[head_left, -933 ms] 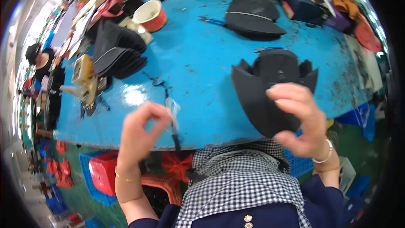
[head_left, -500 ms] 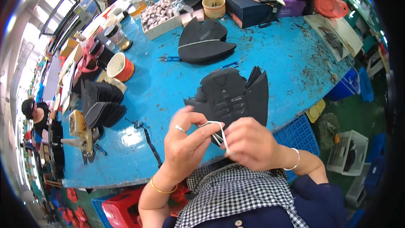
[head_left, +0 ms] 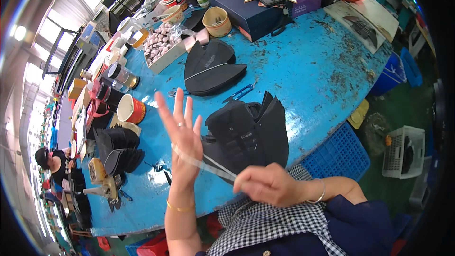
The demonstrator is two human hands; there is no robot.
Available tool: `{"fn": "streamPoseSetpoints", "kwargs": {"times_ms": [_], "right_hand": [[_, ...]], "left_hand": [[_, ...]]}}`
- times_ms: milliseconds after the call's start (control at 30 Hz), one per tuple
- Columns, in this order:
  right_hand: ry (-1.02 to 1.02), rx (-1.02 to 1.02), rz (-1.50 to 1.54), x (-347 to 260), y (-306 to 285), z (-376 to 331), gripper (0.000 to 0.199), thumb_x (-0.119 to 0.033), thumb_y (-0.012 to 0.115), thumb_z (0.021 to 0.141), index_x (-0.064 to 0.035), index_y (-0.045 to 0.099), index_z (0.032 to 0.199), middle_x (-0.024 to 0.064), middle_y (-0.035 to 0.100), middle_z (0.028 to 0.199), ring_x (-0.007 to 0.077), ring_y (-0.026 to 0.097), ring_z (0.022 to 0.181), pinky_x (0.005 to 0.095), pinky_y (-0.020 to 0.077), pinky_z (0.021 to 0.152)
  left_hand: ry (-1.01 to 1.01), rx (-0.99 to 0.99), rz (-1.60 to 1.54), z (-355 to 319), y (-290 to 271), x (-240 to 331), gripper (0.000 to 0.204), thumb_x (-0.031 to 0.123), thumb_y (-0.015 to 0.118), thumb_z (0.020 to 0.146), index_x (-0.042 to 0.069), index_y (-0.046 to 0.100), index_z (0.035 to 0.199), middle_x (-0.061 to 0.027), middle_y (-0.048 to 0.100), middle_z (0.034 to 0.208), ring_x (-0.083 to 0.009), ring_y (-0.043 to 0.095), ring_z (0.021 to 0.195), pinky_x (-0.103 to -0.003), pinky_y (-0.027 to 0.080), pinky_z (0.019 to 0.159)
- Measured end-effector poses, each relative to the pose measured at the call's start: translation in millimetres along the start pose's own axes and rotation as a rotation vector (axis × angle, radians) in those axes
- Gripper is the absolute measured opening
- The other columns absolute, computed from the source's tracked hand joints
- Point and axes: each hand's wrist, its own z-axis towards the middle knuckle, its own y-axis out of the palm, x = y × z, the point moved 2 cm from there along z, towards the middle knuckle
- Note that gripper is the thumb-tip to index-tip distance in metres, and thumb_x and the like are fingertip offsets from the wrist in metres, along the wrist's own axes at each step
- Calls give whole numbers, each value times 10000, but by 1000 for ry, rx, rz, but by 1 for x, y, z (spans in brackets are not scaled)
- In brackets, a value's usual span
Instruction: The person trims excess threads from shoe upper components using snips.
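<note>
Band stretched between our two hands, over the near edge of a loose black stack.
Our right hand has its grip clenched on it; our left hand is splayed, band across the palm. We reckon it's light, soft and stretchy, best pinched along the strand. Count on the bench: one loose stack, two banded stacks, one fully visible pair of blue snips.
</note>
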Motion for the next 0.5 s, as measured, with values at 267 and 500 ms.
{"fn": "streamPoseSetpoints", "kwargs": {"times_ms": [267,500], "right_hand": [[36,195,339,19,-36,6,193,-158,462,1067,-5,503,1178,-57,405,758,32,374,667,193,339,606],[65,93,423,19,-44,13,185,-179,450,1077,-21,479,1168,-65,379,734,40,346,656,203,327,602]], "left_hand": [[-789,-345,194,67,-4,-101,511,343,468,1050,43,450,1463,-150,506,1424,-203,531,1265,-308,443,1049],[-1118,-459,420,93,7,-118,472,376,605,974,-7,627,1249,-59,654,1134,-106,640,970,-244,530,835]]}}
